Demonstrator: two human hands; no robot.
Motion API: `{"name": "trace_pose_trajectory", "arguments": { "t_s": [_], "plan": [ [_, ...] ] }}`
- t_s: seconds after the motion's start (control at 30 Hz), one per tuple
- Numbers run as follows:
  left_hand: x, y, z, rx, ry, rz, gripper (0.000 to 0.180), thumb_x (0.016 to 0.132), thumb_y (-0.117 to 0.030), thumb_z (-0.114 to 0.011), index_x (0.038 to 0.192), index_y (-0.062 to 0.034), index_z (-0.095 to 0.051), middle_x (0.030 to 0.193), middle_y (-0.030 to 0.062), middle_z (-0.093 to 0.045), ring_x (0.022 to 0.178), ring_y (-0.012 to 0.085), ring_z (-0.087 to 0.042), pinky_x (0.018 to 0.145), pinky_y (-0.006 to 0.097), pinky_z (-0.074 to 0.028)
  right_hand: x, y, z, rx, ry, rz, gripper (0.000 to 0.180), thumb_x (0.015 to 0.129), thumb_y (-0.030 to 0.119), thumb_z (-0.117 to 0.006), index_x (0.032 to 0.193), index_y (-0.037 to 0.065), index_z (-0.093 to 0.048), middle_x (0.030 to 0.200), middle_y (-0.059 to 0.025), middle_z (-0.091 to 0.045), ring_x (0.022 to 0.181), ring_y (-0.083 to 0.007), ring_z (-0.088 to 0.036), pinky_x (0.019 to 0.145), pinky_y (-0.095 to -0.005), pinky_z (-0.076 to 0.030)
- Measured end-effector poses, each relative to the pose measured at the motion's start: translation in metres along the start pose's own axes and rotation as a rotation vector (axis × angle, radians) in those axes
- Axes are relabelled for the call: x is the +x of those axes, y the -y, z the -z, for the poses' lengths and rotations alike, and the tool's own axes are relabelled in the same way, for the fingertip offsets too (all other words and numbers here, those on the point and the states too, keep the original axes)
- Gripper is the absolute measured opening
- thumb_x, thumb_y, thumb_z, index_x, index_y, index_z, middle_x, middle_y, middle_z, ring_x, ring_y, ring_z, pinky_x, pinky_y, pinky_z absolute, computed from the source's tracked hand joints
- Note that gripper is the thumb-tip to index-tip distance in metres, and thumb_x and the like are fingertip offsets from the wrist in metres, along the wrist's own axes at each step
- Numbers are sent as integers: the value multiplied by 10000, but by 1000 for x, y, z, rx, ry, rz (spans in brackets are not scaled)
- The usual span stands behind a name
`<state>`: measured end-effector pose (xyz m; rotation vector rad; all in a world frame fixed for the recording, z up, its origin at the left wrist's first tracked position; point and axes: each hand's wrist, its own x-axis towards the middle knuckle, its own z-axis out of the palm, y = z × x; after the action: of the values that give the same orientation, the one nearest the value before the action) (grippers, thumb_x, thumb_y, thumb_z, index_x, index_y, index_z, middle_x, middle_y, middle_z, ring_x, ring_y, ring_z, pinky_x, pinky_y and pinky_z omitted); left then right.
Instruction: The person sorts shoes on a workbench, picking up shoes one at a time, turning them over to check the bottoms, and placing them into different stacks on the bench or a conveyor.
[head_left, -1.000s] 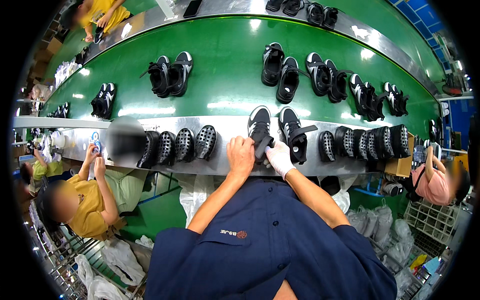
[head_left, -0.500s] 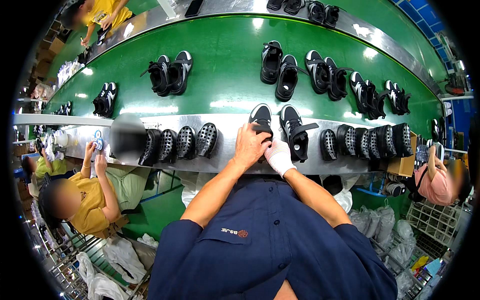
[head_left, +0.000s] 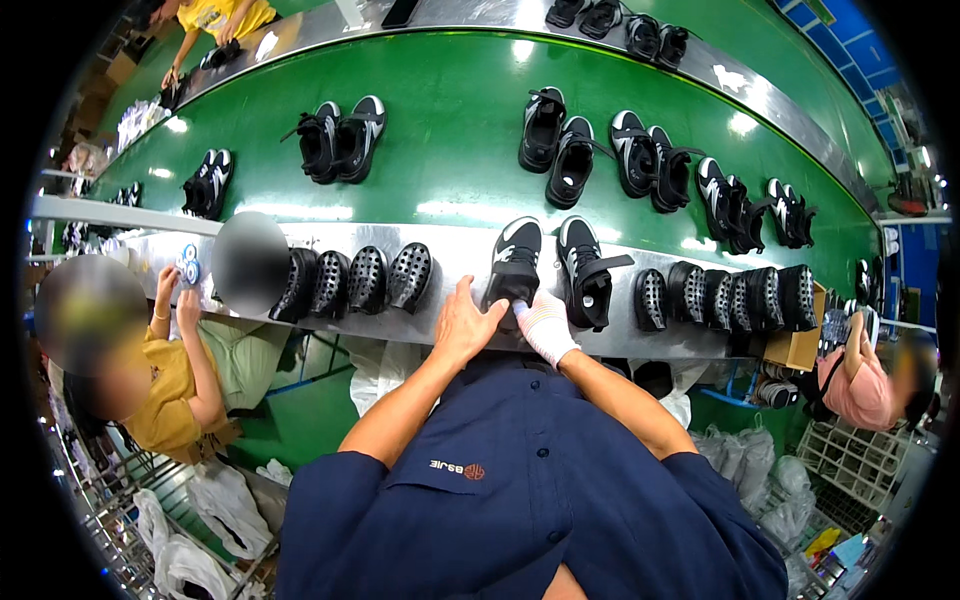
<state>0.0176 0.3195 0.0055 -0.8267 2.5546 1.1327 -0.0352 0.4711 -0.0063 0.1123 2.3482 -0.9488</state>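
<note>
On the metal ledge before me, a black sneaker [head_left: 517,245] with a silver-grey toe points away, its strap fastened across the top. My gloved right hand [head_left: 547,328] grips this shoe at its heel end, with some fingers hidden behind the opening. Bare and holding nothing, my left hand [head_left: 463,322] is beside the heel's left side, fingers apart and thumb close to the shoe. Its mate, a second black sneaker [head_left: 578,262], stands just to the right with its strap loose and sticking out sideways.
Black perforated shoe-shaped forms [head_left: 368,278] line the metal ledge [head_left: 455,262] on the left, with several more forms [head_left: 718,298] on the right by a cardboard box [head_left: 797,338]. Pairs of sneakers [head_left: 341,140] stand on the green surface beyond. Co-workers sit at left [head_left: 180,380] and right [head_left: 858,382].
My left hand has come off the shoe's strap and drawn back to the left, its fingers opening. The strap now lies flat across the shoe. My right hand stays at the heel.
</note>
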Motion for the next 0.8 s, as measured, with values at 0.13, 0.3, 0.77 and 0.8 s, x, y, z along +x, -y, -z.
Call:
{"name": "trace_pose_trajectory", "arguments": {
  "t_s": [0.13, 0.3, 0.77, 0.8],
  "plan": [
    [12, 20, -26, -586, 141, 211, 742, 764, -133, -749, 1465, -22, -533, 1303, 275, -623, 1200, 422, -618, 1038, 444, -497, -21, 20, 16, 413, 379, -116, 322, 989, 219, -679, 1137, -66, -648, 851, -146, -741, 686, -213, -735, 552, -340, -590],
    [-14, 2, 30, -141, 63, -100, 740, 739, -70, -700, 1465, -132, -571, 1192, 247, -620, 1137, 414, -624, 1025, 431, -498, -54, 33, 105, 37, 243, 327, 401, 880, 183, -781, 1212, -9, -667, 888, -106, -706, 813, -168, -679, 751, -322, -555],
    [2, -35, 84, 23, 320, -676, 777, 674, 65, -645, 1416, -167, -632, 1229, 178, -564, 1210, 374, -545, 1070, 411, -466, -66, 63, 122, 186, 327, 436, 193, 895, 147, -781, 1001, -12, -752, 835, -51, -670, 749, -119, -596, 697, -299, -491],
    [3, -38, 87, 35, 325, -698, 786, 666, 74, -649, 1414, -165, -630, 1230, 174, -565, 1207, 375, -546, 1066, 414, -468, -64, 64, 121, 167, 321, 437, 208, 888, 150, -786, 1013, -15, -758, 831, -70, -677, 741, -138, -601, 701, -313, -493]
  ]
}}
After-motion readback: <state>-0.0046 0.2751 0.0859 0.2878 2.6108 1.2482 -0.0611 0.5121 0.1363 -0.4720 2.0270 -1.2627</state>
